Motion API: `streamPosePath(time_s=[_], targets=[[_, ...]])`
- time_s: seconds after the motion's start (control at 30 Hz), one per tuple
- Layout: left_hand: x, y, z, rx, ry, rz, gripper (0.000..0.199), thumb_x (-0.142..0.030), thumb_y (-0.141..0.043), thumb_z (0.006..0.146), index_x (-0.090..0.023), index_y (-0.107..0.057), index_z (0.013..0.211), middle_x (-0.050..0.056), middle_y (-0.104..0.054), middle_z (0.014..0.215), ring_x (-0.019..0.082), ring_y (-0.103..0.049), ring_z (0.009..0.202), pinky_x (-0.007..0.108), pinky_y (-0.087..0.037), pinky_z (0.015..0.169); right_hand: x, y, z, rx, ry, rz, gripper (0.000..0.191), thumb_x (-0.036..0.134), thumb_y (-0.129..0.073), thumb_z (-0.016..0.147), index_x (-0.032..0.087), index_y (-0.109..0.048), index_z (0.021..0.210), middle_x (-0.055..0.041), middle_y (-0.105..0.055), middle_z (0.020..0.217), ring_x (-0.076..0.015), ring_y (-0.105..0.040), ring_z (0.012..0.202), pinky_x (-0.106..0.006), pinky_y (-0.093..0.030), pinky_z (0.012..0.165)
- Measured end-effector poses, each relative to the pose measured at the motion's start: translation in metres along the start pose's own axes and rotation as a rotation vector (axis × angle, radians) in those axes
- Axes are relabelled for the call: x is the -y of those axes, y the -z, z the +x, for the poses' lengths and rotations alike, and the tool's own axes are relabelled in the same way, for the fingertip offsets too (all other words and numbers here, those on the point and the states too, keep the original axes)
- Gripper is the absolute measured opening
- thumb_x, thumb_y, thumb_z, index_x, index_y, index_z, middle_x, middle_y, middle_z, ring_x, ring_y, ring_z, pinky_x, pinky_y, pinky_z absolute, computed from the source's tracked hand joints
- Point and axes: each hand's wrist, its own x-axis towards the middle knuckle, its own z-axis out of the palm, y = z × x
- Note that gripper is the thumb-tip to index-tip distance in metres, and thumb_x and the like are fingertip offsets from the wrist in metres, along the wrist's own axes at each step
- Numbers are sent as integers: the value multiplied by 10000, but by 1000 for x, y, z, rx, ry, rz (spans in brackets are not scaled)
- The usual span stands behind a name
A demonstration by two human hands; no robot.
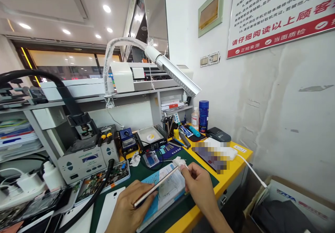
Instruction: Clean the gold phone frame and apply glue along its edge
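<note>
A thin phone [157, 187] with a light metal edge is tilted above a blue-and-white booklet [167, 187]. My left hand [133, 203] grips its near end, fingers wrapped round the edge. At the far end, my right hand [197, 182] pinches a crumpled white tissue [180, 161] against the phone's corner. The booklet lies on the green mat [209, 179]. A white phone back cover [110, 205] rests on the mat, left of my left hand.
Behind stand a soldering station [128, 142], a grey repair machine [90, 159] and a tray of circuit boards [104, 182]. A blurred-out phone [209, 158] lies right. A blue can [203, 116] stands by the wall; a lamp [178, 75] hangs overhead.
</note>
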Motion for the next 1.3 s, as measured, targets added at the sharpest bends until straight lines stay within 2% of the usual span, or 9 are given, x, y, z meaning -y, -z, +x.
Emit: streamPosePath(time_s=[0.1, 0.2, 0.4, 0.63, 0.73, 0.83, 1.03, 1.17, 1.3], targets=[[0, 0, 1, -2, -2, 2, 187, -252, -658, 966, -302, -758, 1116, -9, -779, 860, 154, -671, 694, 229, -533, 615, 0, 4, 0, -15, 2, 2, 471, 563, -563, 934, 244, -401, 628, 42, -478, 490, -147, -477, 490, -270, -364, 528], [0, -1, 1, 12, 6, -5, 195, -242, -647, 971, -301, -757, 1121, -7, -774, 846, 154, -663, 684, 229, -527, 605, 3, -2, -10, 48, 16, 28, 475, 580, -549, 946, 241, -406, 646, 47, -468, 496, -139, -468, 485, -265, -363, 527], [2, -1, -1, 29, 32, -24, 181, -232, -631, 972, -273, -773, 1076, 20, -765, 828, 164, -663, 691, 245, -539, 618, 15, -34, -46, 355, 70, 84, 448, 576, -520, 965, 225, -451, 696, 51, -433, 528, -121, -427, 483, -250, -294, 479], [7, -1, -5, 23, 42, -42, 183, -235, -665, 923, -241, -783, 1063, 64, -787, 897, 193, -683, 744, 289, -575, 655, 32, -64, -67, 438, 77, 62, 382, 461, -532, 937, 223, -400, 669, 49, -369, 565, -114, -355, 519, -253, -236, 483], [8, 0, -7, 24, 53, -43, 210, -213, -682, 903, -242, -779, 1087, 63, -787, 904, 195, -687, 756, 292, -579, 664, 33, -71, -68, 434, 103, 6, 363, 408, -537, 928, 226, -369, 663, 51, -355, 557, -114, -345, 512, -257, -225, 482], [9, -1, -9, 26, 64, -44, 212, -209, -686, 901, -241, -779, 1089, 62, -786, 903, 196, -685, 757, 292, -575, 658, 30, -72, -68, 352, 168, -31, 361, 369, -537, 925, 226, -348, 654, 54, -358, 552, -109, -353, 504, -260, -225, 488], [5, -3, -6, 18, 60, -41, 174, -224, -633, 957, -245, -790, 1029, 61, -783, 887, 179, -663, 713, 275, -554, 625, 18, -60, -60, 299, 216, -5, 381, 404, -518, 964, 228, -368, 661, 59, -365, 554, -105, -368, 492, -251, -248, 472], [3, -4, -3, 5, 43, -31, 168, -239, -648, 959, -253, -783, 1058, 55, -784, 882, 172, -673, 707, 262, -561, 631, 10, -46, -49, 252, 136, 30, 429, 477, -524, 974, 233, -369, 657, 62, -363, 544, -109, -363, 493, -249, -270, 470], [2, -5, -1, -8, 30, -22, 163, -241, -665, 949, -260, -779, 1064, 37, -779, 843, 173, -679, 693, 260, -570, 626, 6, -31, -37, 232, 6, 75, 450, 529, -531, 977, 237, -398, 662, 62, -413, 486, -122, -436, 461, -253, -321, 487]])
